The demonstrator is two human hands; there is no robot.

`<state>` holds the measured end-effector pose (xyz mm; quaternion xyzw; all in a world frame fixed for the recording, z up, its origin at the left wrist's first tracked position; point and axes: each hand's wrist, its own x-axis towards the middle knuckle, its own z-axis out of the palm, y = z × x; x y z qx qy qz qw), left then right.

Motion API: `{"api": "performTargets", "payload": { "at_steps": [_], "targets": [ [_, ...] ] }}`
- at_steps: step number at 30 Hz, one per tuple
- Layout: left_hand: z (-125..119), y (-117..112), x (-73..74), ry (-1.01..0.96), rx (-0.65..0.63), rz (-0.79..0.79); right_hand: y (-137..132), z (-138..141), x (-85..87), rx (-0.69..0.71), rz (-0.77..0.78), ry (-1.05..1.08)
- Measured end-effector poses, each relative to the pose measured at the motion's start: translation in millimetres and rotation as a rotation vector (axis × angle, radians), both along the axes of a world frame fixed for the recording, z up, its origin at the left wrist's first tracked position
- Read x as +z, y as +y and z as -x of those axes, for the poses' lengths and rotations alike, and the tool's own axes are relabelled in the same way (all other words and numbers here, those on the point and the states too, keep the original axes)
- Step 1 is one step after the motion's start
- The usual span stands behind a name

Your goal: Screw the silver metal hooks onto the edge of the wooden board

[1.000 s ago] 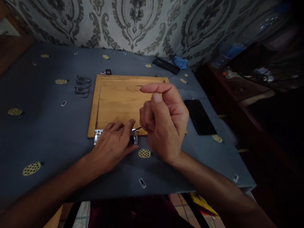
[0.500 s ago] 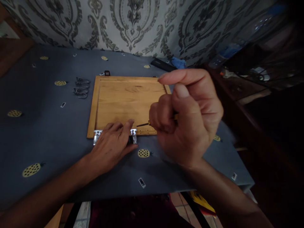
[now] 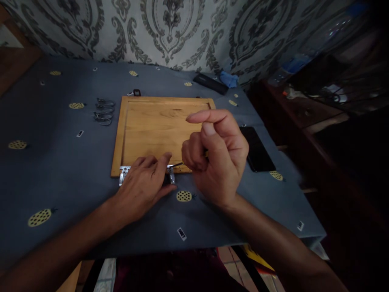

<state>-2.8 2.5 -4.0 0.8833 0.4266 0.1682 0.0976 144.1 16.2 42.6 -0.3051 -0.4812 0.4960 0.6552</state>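
A wooden panel (image 3: 158,125) lies flat on a blue cloth-covered table (image 3: 60,170). A metal hinge (image 3: 172,173) sits at the panel's near edge. My left hand (image 3: 142,186) rests flat over the hinge, fingers together, pressing it down. My right hand (image 3: 217,156) is closed around a small screwdriver (image 3: 176,165) with a yellow handle mostly hidden in my fist. Its thin metal tip points left and touches the hinge near my left index finger. My right index finger sticks out above the fist.
Several metal hooks or clasps (image 3: 105,111) lie left of the panel. A black phone (image 3: 257,148) lies to the right, a dark remote-like object (image 3: 211,84) and blue cloth (image 3: 229,79) at the back. A dark wooden shelf (image 3: 304,117) stands right of the table.
My right hand rose toward the camera with the screwdriver half a second ago, then came back down; the tip is at the hinge again. My left hand has stayed put.
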Motion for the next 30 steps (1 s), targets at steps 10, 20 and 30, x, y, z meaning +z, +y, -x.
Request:
{"api": "performTargets", "payload": {
  "at_steps": [10,20,30],
  "targets": [
    [1.4,-0.8,-1.5,-0.003,-0.030,-0.022,1.8,-2.1,3.2,0.213,0.041,-0.113],
    [2.1,-0.6,-2.7,-0.021,-0.023,-0.018,11.3,-6.9,3.9,0.447,-0.034,-0.104],
    [2.7,-0.8,-4.3,-0.016,-0.036,-0.027,9.8,-8.2,5.1,0.409,-0.060,-0.132]
  ]
}}
